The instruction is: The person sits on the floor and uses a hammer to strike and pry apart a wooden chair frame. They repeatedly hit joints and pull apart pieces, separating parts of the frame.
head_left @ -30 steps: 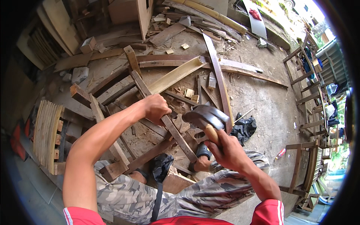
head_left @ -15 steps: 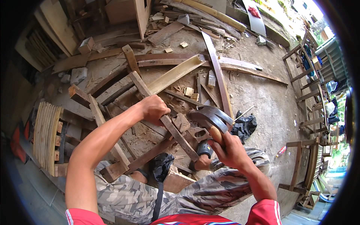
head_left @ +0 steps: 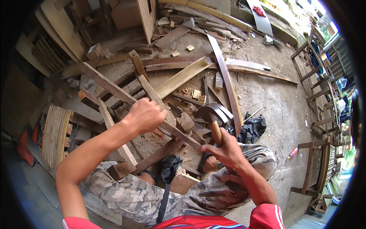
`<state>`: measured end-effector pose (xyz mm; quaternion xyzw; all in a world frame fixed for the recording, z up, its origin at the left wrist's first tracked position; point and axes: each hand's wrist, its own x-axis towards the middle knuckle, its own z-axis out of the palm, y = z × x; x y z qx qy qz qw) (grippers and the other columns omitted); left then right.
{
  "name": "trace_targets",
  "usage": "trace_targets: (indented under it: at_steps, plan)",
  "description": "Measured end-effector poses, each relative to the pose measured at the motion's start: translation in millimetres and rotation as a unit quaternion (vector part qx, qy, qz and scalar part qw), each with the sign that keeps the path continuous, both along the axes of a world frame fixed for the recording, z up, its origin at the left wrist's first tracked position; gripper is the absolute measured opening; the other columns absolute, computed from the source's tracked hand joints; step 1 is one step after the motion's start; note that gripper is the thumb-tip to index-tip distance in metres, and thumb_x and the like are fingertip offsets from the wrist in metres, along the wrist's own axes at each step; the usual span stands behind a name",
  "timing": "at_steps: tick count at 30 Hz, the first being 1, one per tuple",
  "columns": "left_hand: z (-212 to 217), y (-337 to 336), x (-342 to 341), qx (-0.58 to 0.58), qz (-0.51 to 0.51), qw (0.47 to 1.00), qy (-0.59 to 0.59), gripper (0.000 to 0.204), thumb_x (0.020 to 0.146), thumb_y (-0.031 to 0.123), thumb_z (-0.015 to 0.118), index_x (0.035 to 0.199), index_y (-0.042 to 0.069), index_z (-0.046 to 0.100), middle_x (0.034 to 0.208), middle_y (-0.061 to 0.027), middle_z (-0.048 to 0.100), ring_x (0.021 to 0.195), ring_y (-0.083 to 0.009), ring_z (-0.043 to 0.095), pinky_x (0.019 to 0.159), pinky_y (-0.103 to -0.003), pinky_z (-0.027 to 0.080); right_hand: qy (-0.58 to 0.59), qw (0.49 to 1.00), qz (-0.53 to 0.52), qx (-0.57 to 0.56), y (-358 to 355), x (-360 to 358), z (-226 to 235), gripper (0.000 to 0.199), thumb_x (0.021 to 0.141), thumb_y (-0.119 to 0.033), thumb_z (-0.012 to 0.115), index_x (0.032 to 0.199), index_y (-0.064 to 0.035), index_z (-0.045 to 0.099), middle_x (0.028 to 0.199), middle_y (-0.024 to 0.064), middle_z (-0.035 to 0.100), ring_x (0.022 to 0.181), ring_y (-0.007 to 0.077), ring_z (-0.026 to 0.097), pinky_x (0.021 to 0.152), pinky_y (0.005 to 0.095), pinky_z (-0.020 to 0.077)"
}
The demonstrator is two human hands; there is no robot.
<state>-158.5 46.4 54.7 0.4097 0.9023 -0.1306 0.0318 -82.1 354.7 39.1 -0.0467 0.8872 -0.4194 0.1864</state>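
Observation:
My left hand [head_left: 144, 115] grips a long dark wooden slat [head_left: 114, 88] that slants from the upper left down toward my knees. My right hand [head_left: 225, 149] is closed around the pale wooden handle of a tool with a curved dark metal head [head_left: 211, 111], an adze or hammer. The head hangs just right of the slat, above a small wooden block [head_left: 186, 123] that rests against it. A second dark bar [head_left: 156, 155] crosses under the slat near my left knee.
Loose planks, curved slats and offcuts cover the dirt floor ahead. A pale split board [head_left: 182, 77] lies in the middle. A black rag [head_left: 252, 128] sits to the right. Wooden chair frames [head_left: 318, 82] stand along the right side, and stacked curved slats [head_left: 56, 133] lie at left.
My right hand has brought the tool head down and left toward the slat, then lifted it slightly. My left hand has shifted a little left along the slat.

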Motion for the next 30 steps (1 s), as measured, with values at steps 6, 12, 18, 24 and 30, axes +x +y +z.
trace_targets:
  at_steps: [6, 12, 18, 24, 30]
  plan:
    - [11.8, 11.4, 11.0, -0.025, 0.016, 0.998, 0.048, 0.075, 0.072, 0.083, 0.058, 0.077, 0.009, 0.067, 0.075, -0.0087, 0.07, 0.078, -0.0245, 0.071, 0.068, -0.036, 0.051, -0.075, 0.995, -0.039, -0.047, -28.6, 2.8, -26.9, 0.072, 0.072, -0.034, 0.094, 0.123, 0.0012, 0.057, 0.113, 0.015, 0.07, 0.101, 0.0205, 0.066, 0.09, 0.0322, 0.0521]
    - [24.6, 26.6, 17.4, -0.001, 0.004, 0.993, 0.118, 0.071, 0.068, 0.08, 0.064, 0.078, 0.01, 0.07, 0.071, -0.0056, 0.068, 0.078, -0.0247, 0.07, 0.094, -0.043, 0.047, -0.083, 0.98, -0.095, -0.152, -42.8, 10.6, -67.0, 0.054, 0.078, -0.026, 0.09, 0.114, -0.001, 0.058, 0.096, 0.008, 0.073, 0.074, 0.0128, 0.067, 0.063, 0.0293, 0.0562]
    - [23.3, 40.5, 23.6, 0.06, -0.024, 0.975, 0.214, 0.071, 0.07, 0.078, 0.066, 0.098, 0.014, 0.072, 0.097, -0.0063, 0.073, 0.117, -0.0239, 0.061, 0.12, -0.054, 0.022, -0.001, 0.956, -0.208, -0.209, -61.9, 28.4, -111.4, 0.039, 0.086, -0.016, 0.083, 0.111, -0.0005, 0.058, 0.09, 0.0063, 0.072, 0.071, 0.011, 0.067, 0.06, 0.0271, 0.0555]
    - [-27.9, 44.1, 2.5, 0.587, 0.084, 0.74, 0.316, 0.084, 0.094, 0.055, 0.065, 0.154, 0.007, 0.032, 0.161, -0.0247, 0.027, 0.155, -0.033, 0.013, 0.121, -0.059, 0.014, 0.059, 0.932, -0.267, -0.236, -98.3, 38.6, -134.1, 0.038, 0.087, -0.018, 0.083, 0.11, 0.0005, 0.059, 0.084, 0.006, 0.071, 0.071, 0.0111, 0.069, 0.061, 0.0274, 0.0539]
    - [-42.1, 90.6, 15.4, 0.851, 0.219, 0.47, -0.082, 0.05, 0.103, 0.045, 0.056, 0.127, 0.002, 0.046, 0.102, -0.0118, 0.064, 0.081, -0.0155, 0.064, 0.07, -0.029, 0.053, 0.055, 0.936, -0.259, -0.233, -91.7, 35.1, -132.4, 0.037, 0.088, -0.02, 0.082, 0.109, -0.0001, 0.06, 0.082, 0.0066, 0.071, 0.07, 0.012, 0.07, 0.06, 0.0274, 0.0539]
